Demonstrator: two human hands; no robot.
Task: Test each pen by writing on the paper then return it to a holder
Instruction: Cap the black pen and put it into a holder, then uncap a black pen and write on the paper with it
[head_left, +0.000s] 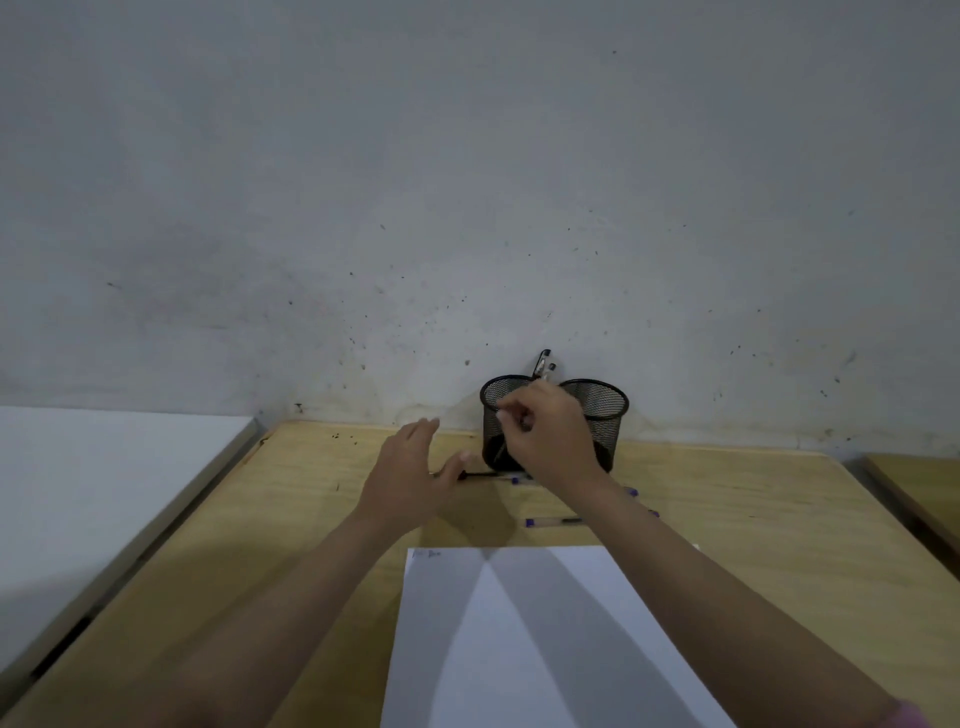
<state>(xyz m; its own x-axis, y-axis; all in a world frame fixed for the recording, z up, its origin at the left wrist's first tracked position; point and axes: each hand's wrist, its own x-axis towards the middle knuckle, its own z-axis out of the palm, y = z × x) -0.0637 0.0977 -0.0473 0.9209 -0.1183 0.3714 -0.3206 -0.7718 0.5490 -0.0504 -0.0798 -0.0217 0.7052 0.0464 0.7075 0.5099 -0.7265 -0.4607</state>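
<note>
A pen (542, 364) stood nearly upright in the right hand (550, 431), its clip end poking up above the knuckles and tilted slightly right, its long axis running down toward the mouth of the left mesh holder (496, 415); the lower part of the barrel was hidden behind the fingers. The right hand was closed in a pinch on that pen, directly over the gap between this holder and the right mesh holder (605, 410), the two cups touching side by side against the wall (467, 182). The left hand (410, 473) hovered flat and spread, fingers open, just left of the holders, gripping nothing. Loose pens lay on the wooden table (291, 519): one (493, 477) lengthwise left to right below the holders, another (553, 521) parallel and nearer the paper (545, 649). Faint writing marked the paper's top left corner.
</note>
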